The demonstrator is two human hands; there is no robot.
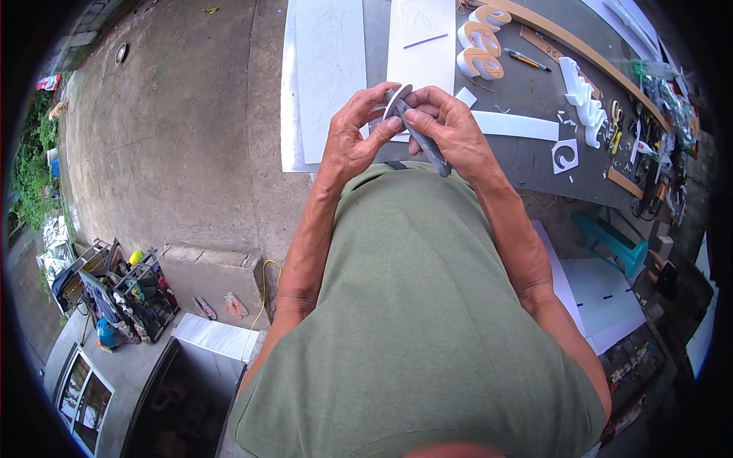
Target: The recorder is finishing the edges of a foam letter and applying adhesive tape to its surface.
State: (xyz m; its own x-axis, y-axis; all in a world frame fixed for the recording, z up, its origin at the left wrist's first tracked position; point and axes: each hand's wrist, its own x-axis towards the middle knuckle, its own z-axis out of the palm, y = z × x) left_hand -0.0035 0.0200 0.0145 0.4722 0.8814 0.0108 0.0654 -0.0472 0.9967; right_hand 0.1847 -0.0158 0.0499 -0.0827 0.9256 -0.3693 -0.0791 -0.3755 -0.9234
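A person in a green shirt [427,305] stands at the near side of a dark worktop [527,169], both hands raised close together over its near edge. The left hand [362,128] pinches a thin white piece [401,93] with a curved edge between thumb and fingers. The right hand [449,126] grips a worn grey strip [430,145], thumb on top, the strip slanting toward the near right; its far end lies against the white piece, though the fingers partly hide where they meet. On the worktop, a large white board [330,76] lies to the left, and beside it a white sheet [421,57] with pencil lines reaches under the hands. A white strip [519,126] lies just right of the right hand. Farther off, a curly cutout [484,44] with a tan face and white sides lies near a yellow-and-black pen-like tool [527,59]. To the right are a wavy white cutout [583,101] and a small white square [565,156] with a curled opening, with white scraps around them. A long tan strip [584,38] runs along the far right. Below the worktop, to the right, is a teal stool [611,240].
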